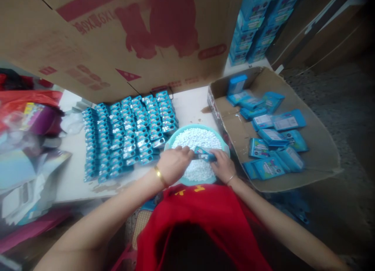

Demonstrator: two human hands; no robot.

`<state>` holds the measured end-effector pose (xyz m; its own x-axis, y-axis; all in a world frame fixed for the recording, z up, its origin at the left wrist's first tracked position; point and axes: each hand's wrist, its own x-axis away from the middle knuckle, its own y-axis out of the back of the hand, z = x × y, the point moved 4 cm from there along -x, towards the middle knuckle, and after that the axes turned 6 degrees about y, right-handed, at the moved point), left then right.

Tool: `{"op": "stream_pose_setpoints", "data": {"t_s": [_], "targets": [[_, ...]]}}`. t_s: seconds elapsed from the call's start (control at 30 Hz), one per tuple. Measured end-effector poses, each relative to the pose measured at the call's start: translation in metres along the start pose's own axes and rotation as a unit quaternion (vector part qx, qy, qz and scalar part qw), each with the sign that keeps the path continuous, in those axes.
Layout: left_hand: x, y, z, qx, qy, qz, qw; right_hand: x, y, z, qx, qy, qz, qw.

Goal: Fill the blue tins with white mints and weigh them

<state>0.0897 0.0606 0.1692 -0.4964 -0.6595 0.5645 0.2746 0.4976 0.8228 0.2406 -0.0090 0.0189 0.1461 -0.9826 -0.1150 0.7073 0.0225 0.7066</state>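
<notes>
A small blue box (207,154) is held over a pale turquoise bowl (169,145) of white pellets (197,138). My right hand (224,165) grips the box's right end, fingers curled round it. My left hand (175,163), with a gold bracelet at the wrist, is closed at the box's left side. Something dark and thin shows at its fingertips, too blurred to name. Left of the bowl stand rows of small blue containers (125,134), packed close together, with white showing in some of their openings.
An open cardboard box (319,153) at the right contains several blue packs (268,167). Behind the table (187,106) rises a large printed carton (96,40). Blue packs are stacked (249,32) at the back right. Papers and plastic (26,177) clutter the left side.
</notes>
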Motion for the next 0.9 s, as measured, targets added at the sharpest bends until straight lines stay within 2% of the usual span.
{"op": "stream_pose_setpoints", "data": {"t_s": [0.1, 0.2, 0.27, 0.37, 0.4, 0.47, 0.53, 0.6, 0.7, 0.8, 0.9], "targets": [[0.004, 0.003, -0.001, 0.003, -0.015, -0.021, 1.000, 0.000, 0.000, 0.000, -0.017, -0.003, -0.001, 1.000], [0.008, -0.010, 0.020, 0.021, 0.018, -0.057, 0.998, 0.002, 0.003, -0.004, -0.048, -0.027, -0.011, 0.998], [0.008, -0.038, 0.044, 0.035, 0.073, -0.048, 0.996, 0.004, 0.007, -0.009, -0.070, -0.050, -0.025, 0.996], [-0.003, -0.104, 0.073, 0.047, 0.154, 0.026, 0.987, 0.009, 0.017, -0.017, -0.089, -0.074, -0.060, 0.991], [-0.011, -0.127, 0.076, 0.058, 0.168, 0.043, 0.983, 0.011, 0.019, -0.019, -0.093, -0.079, -0.070, 0.990], [-0.030, -0.163, 0.070, 0.100, 0.170, 0.041, 0.980, 0.015, 0.023, -0.023, -0.102, -0.092, -0.078, 0.987], [-0.052, -0.186, 0.055, 0.158, 0.156, 0.010, 0.975, 0.018, 0.024, -0.025, -0.110, -0.106, -0.077, 0.985], [-0.072, -0.198, 0.039, 0.206, 0.141, -0.020, 0.968, 0.021, 0.023, -0.025, -0.115, -0.120, -0.075, 0.983], [-0.091, -0.204, 0.025, 0.247, 0.119, -0.042, 0.961, 0.025, 0.021, -0.024, -0.118, -0.143, -0.074, 0.980], [-0.094, -0.204, 0.026, 0.283, 0.096, -0.057, 0.953, 0.029, 0.018, -0.024, -0.133, -0.166, -0.075, 0.974], [-0.086, -0.197, 0.033, 0.319, 0.072, -0.070, 0.942, 0.031, 0.016, -0.027, -0.149, -0.184, -0.080, 0.968]]}}
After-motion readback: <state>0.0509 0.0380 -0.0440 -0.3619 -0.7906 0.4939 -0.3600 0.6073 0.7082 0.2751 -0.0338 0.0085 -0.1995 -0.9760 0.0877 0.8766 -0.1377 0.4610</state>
